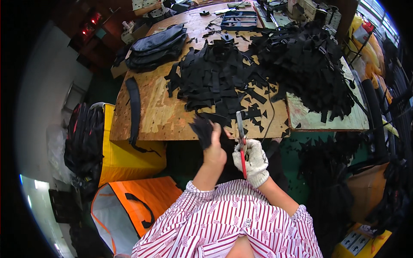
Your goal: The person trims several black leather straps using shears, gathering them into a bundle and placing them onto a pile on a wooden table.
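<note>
My bare left hand [215,150] grips a piece of black fabric [201,131] with jagged edges, just off the table's front edge. Close to its right, my right hand [251,159], in a white knit glove, is closed on metal scissors [241,135] with red handles, their blades pointing up toward the table. Just beyond both hands lies a pile of black strap and fabric pieces [211,79], with small offcuts scattered around it on the wooden table [155,112]. A long black padded strap [134,112] lies at the left of the tabletop.
Stacked dark panels [155,47], a larger black pile [301,64] and a blue tray [238,19] occupy the table. A person [146,6] is at the far side. Below left are a yellow bin [124,159] and orange bag [142,202]; bags and boxes crowd the right [365,189].
</note>
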A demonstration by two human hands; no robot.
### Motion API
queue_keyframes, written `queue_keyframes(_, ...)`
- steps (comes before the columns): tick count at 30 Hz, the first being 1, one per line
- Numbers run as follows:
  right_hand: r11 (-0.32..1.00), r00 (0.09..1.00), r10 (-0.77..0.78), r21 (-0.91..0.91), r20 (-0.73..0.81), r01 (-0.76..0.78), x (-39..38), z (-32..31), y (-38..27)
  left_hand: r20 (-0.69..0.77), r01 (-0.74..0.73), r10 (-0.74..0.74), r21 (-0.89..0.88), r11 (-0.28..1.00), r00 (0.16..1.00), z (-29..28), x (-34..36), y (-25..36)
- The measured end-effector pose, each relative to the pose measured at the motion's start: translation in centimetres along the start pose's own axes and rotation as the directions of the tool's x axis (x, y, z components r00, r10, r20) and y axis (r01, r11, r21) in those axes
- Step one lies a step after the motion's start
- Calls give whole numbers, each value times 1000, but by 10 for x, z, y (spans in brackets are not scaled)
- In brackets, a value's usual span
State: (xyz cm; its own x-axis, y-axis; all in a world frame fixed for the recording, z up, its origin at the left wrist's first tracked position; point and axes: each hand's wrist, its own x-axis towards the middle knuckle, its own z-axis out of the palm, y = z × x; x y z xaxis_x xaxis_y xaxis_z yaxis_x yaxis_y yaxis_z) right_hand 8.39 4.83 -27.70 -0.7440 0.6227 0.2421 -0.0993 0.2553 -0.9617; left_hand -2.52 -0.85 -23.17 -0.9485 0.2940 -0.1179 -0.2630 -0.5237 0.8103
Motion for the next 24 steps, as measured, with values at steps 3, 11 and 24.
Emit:
queue_keyframes(3, 1000, 999, -23, 6, 41, 23, -7, -4, -8, 10, 28, -27, -91, 995, 1000, -23, 33, 12)
queue_keyframes(11, 998, 998, -64, -19, 15, 64, -9, -9, -13, 44, 214, -210, -267, 940, 977, -40, 47, 42)
queue_keyframes(24, 970, 993, 108, 215, 37, -113, -12, -7, 10, 47, 206, -203, -75, 976, 978, -47, 43, 64)
